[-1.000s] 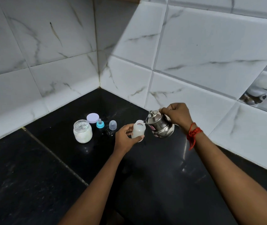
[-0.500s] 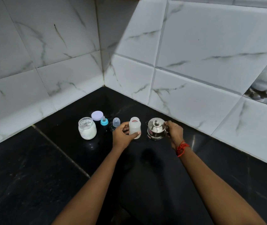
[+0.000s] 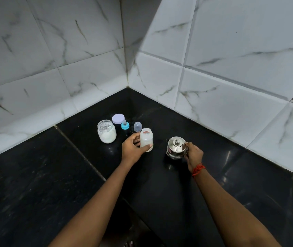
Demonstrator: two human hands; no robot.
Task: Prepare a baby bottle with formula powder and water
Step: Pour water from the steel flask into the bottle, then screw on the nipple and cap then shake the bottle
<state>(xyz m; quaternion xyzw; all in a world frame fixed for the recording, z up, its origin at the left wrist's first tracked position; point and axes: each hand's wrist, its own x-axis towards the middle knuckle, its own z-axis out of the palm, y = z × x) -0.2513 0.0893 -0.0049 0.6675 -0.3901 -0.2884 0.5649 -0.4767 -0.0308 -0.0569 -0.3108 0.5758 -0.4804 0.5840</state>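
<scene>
A translucent baby bottle with no top stands upright on the black counter, holding milky liquid. My left hand grips its lower half. To its right a small steel kettle with a lid rests on the counter, and my right hand holds its handle from the right. An open glass jar of white formula powder stands left of the bottle. Behind them lie the jar's pale lid, the blue teat ring and the clear bottle cap.
The black stone counter runs into a corner of white marble-look wall tiles. A grout seam crosses the counter diagonally at the left. A red thread band circles my right wrist.
One second ago the kettle was lifted and tipped at the bottle's mouth. It has come down and now stands on the counter to the right. My left hand stays on the bottle.
</scene>
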